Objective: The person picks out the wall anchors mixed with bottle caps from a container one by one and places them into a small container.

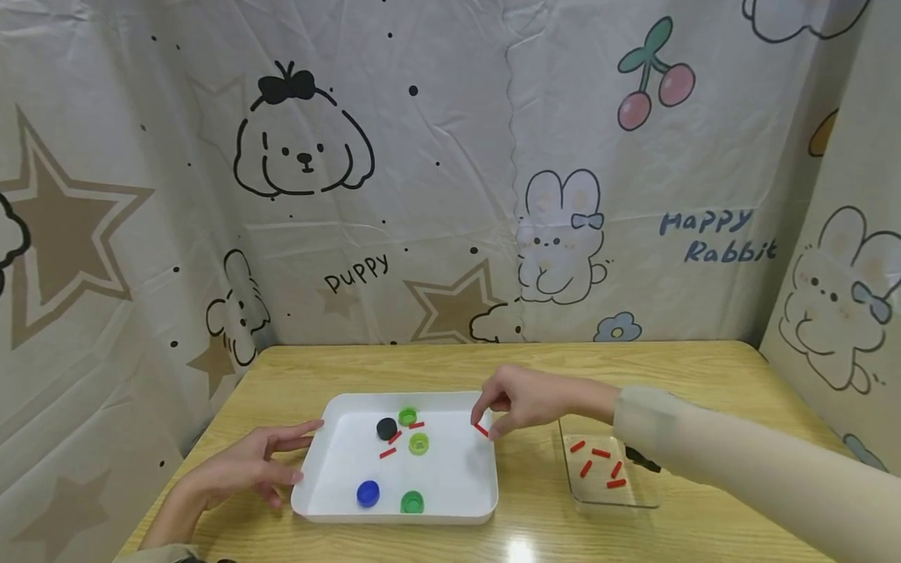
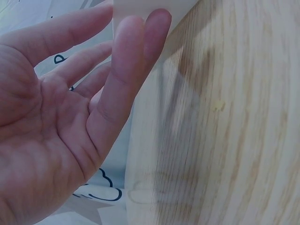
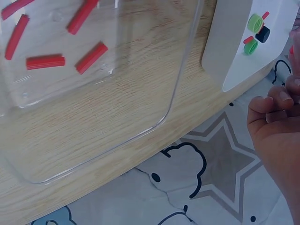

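Note:
My right hand (image 1: 531,397) pinches a small red stick (image 1: 481,429) between thumb and fingertips, over the right rim of a white tray (image 1: 450,469). At the tray's left wall, my left hand (image 1: 239,463) touches with spread fingers; the left wrist view shows its fingertips (image 2: 129,35) against the white side. Inside the tray lie a black cap (image 1: 386,428), a blue cap (image 1: 368,493), a green cap (image 1: 407,416), a yellow-green cap (image 1: 418,444) and a darker green cap (image 1: 412,502). Three red sticks (image 1: 388,453) lie loose near the black cap.
Right of the tray, a see-through plastic box (image 1: 619,505) holds several red sticks (image 1: 601,453). A dark object (image 1: 644,459) shows partly under the right sleeve (image 1: 704,446). Both stand on a wooden table (image 1: 549,539), with a printed curtain (image 1: 436,156) hanging behind.

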The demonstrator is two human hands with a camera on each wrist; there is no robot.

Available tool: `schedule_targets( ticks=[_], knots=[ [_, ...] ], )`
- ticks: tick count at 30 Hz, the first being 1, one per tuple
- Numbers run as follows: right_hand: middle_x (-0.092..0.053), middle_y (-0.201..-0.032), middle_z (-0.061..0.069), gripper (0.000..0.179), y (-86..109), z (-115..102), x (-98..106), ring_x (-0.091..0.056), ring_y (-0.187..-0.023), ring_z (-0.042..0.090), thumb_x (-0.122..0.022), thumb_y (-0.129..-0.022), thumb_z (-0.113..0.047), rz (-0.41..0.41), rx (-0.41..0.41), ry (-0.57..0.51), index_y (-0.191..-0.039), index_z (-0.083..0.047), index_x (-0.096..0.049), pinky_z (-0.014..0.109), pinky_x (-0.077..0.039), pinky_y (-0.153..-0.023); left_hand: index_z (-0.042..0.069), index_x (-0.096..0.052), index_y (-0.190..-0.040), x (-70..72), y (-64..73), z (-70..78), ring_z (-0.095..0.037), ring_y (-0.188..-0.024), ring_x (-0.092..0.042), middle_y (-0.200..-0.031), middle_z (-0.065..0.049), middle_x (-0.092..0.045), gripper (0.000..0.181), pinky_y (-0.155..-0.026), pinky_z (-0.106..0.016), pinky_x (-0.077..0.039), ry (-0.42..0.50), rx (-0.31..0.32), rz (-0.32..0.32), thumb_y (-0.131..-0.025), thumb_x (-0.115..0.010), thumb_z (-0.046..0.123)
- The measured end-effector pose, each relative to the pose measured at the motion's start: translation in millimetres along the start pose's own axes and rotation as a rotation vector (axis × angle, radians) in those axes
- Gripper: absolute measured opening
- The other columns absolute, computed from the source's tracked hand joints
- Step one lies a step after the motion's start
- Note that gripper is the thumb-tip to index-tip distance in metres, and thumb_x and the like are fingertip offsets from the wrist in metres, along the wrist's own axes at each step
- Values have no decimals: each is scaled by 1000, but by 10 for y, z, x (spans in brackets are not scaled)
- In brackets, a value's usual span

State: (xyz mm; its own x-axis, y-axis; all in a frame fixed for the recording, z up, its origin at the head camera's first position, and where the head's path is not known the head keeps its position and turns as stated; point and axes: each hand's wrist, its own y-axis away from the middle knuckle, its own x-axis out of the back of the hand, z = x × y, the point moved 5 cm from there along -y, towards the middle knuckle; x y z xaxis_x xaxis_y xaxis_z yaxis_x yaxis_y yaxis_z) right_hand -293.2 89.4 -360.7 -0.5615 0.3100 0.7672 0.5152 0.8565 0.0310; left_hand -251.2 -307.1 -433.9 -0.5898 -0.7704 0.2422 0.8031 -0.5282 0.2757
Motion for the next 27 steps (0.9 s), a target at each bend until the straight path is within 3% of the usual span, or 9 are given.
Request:
schedule_targets(
  ticks=[8, 27],
  knots=[
    [-34, -68, -9, 21, 228, 36, 78, -31, -64, 5, -83, -88, -4, 38, -6, -45, -108, -10, -83, 23, -38, -68, -1, -26, -165, 3, 3, -5, -36, -90, -70, -162, -37, -30, 85, -63, -44, -63, 4, -8, -6, -95, -74, 6],
    [-37, -69, -11, 22, 780, 180, 223, -37, -68, 7, -84, -88, -8, 113, -65, -68, -109, -10, -82, 25, -36, -67, 0, -27, -165, 13, -1, -17, -36, -87, -69, -162, -36, -30, 85, -62, -46, -63, 9, -11, 0, -95, -75, 6]
  ],
)
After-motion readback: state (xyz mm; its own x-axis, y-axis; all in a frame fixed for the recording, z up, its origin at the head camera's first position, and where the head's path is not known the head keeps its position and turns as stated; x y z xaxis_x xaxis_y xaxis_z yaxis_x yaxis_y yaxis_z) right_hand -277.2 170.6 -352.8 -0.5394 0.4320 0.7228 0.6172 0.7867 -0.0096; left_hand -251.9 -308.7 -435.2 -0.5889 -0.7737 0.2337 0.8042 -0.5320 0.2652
